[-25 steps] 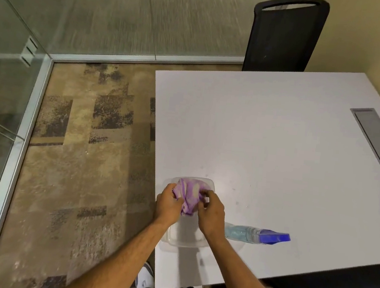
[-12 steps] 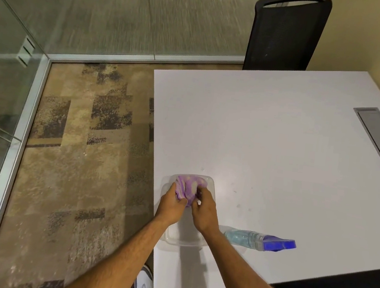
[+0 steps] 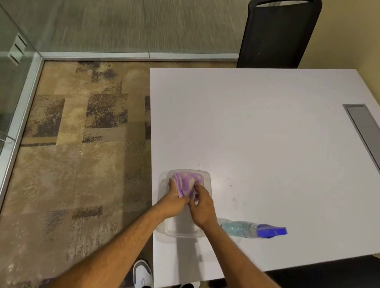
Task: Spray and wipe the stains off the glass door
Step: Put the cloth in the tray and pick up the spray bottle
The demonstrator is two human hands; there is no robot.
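Lying on its side, spray bottle [image 3: 251, 230] | nozzle apparently pointing right

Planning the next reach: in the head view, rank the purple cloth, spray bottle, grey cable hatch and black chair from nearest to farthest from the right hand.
1. Purple cloth, at the right hand's fingers.
2. Spray bottle, right.
3. Grey cable hatch, far right.
4. Black chair, beyond the table.

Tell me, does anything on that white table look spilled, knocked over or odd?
The spray bottle lies on its side near the table's front edge instead of standing, though no puddle shows. A few faint specks mark the tabletop. Both hands grip the purple cloth over a clear tub.
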